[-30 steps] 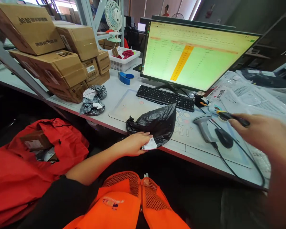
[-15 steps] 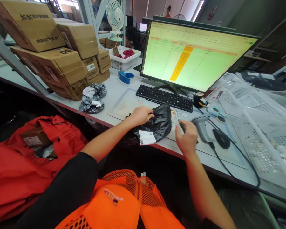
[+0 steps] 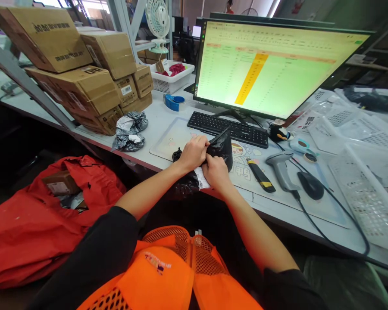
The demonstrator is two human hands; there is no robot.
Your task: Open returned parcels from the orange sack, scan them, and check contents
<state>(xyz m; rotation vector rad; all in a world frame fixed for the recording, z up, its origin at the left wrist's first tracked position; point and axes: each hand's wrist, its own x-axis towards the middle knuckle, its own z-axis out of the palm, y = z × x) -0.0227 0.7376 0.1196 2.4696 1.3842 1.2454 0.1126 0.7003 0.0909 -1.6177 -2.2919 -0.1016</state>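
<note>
Both of my hands grip a black plastic mailer bag (image 3: 224,150) at the table's front edge. My left hand (image 3: 195,153) is closed on its upper left side. Close beside it, my right hand (image 3: 216,172) pinches the bag near a white label (image 3: 201,177), which it partly covers. What the bag contains is hidden. To the right of my right hand, a black and yellow utility knife (image 3: 260,175) lies on the desk mat (image 3: 242,170).
A grey barcode scanner (image 3: 282,170) and a mouse (image 3: 310,185) with cables lie right. Behind are a keyboard (image 3: 228,129) and monitor (image 3: 278,69). Cardboard boxes (image 3: 84,90), crumpled grey packages (image 3: 129,131) and a red sack (image 3: 35,224) are left; white baskets (image 3: 368,185) stand far right.
My right hand has let go of the utility knife, now on the mat, and moved left to take hold of the mailer bag. The bag's top edge is lifted.
</note>
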